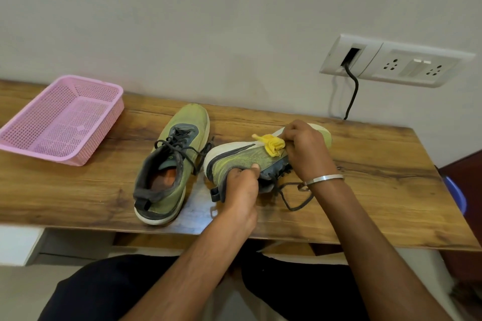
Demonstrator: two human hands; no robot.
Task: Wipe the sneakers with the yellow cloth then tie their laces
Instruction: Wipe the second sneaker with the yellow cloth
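The left grip (241, 185) curls round the heel end of the tipped sneaker (245, 159) on the worktop (365, 164); the right grip (305, 148) pinches the bunched yellow cloth (272, 144) against its side; the other sneaker (170, 164) stands just beside, laces loose.

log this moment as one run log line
step: wiping | left hand: holds tilted sneaker | right hand: presses yellow cloth on it | other sneaker: upright, laces untied

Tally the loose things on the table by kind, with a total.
Sneakers: 2, the upright sneaker and the tilted sneaker held by the left hand
Cloth: 1, the yellow cloth in the right hand
Basket: 1, the pink basket
Total: 4
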